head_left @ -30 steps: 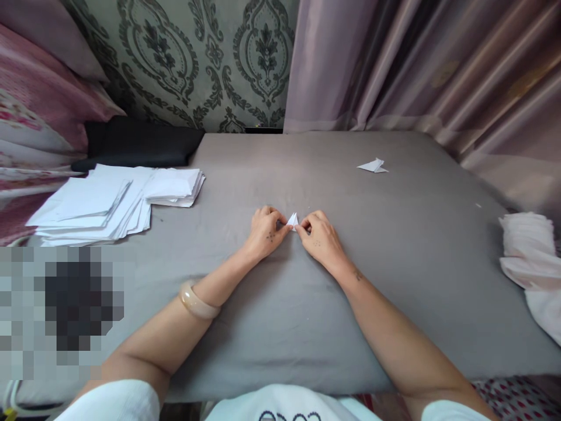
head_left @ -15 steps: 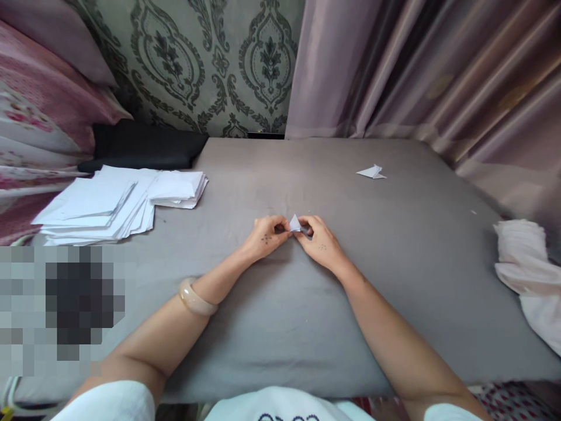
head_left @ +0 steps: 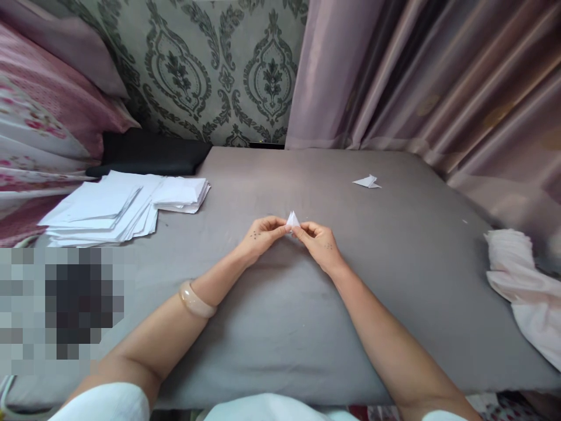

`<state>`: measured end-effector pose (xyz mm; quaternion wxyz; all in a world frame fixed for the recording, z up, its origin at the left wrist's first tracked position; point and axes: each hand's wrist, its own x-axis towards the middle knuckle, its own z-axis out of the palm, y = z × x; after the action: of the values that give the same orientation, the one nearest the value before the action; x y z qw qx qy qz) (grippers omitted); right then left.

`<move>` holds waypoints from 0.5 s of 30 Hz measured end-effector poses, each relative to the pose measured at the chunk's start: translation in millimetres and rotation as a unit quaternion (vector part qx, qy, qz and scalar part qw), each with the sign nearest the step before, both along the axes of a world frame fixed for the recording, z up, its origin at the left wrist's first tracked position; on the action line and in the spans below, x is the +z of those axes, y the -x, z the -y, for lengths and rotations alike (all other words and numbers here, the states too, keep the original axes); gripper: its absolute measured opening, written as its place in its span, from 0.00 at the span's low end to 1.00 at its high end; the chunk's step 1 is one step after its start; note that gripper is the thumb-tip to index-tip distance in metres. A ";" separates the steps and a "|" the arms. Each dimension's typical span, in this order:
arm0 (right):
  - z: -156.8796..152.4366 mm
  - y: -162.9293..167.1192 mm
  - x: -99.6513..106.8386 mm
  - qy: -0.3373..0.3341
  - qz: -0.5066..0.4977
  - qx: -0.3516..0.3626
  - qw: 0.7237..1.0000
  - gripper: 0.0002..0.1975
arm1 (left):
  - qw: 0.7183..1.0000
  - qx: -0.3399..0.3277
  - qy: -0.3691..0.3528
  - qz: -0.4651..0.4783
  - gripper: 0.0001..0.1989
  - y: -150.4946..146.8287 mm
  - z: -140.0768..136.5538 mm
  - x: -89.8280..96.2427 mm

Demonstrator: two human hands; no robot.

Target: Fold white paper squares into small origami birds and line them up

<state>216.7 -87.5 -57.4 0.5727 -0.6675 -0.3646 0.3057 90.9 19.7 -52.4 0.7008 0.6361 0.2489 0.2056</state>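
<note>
Between my hands stands a small piece of folded white paper (head_left: 293,219), its pointed tips upward. My left hand (head_left: 264,235) pinches its left side between thumb and fingers. From the right, my right hand (head_left: 319,241) pinches the other side, and the two thumbs nearly meet at its lower edge. Fingers cover the lower part of the paper. Farther back on the right lies a folded white paper figure (head_left: 367,182) with pointed ends, apart from both hands.
Stacked white paper sheets (head_left: 100,204) lie at the left, with a smaller stack (head_left: 182,193) on their right side. Behind them is a black folded item (head_left: 153,153). White cloth (head_left: 512,257) is bunched at the right edge of the grey-covered table (head_left: 272,327). Curtains (head_left: 333,76) hang behind.
The folded paper has turned or opened slightly, now showing split tips instead of one flat triangle. Both thumbs have shifted onto its near side. The view has tilted a little.
</note>
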 end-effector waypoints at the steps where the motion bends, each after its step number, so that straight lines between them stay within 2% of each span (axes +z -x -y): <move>1: 0.1 0.9 0.8 0.000 -0.003 -0.004 1.000 0.16 | 1.000 0.012 0.006 0.004 0.13 -0.1 0.7 0.2; 5: -0.1 2.2 1.7 -0.010 0.040 -0.007 0.999 0.14 | 0.999 0.038 0.012 0.018 0.13 -0.8 3.7 -0.6; 8: -1.1 2.0 0.4 -0.016 0.086 -0.007 0.996 0.13 | 0.999 0.039 -0.026 0.019 0.12 -0.8 4.0 -1.1; 10: -1.7 1.6 -1.7 -0.014 0.111 -0.009 0.994 0.12 | 0.994 0.043 -0.099 0.005 0.11 -0.5 2.1 -2.0; 13: -1.6 1.0 -5.8 -0.024 0.169 -0.036 0.985 0.10 | 0.970 0.055 -0.236 -0.029 0.10 0.4 -3.2 -5.6; 15: -1.1 0.4 -7.6 -0.034 0.200 -0.054 0.978 0.11 | 0.957 0.052 -0.281 -0.057 0.09 1.1 -6.7 -8.8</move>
<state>216.3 -86.4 -64.9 0.5259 -0.7141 -0.4455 0.1222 89.9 26.4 -61.2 0.4671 0.8041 0.2532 0.2669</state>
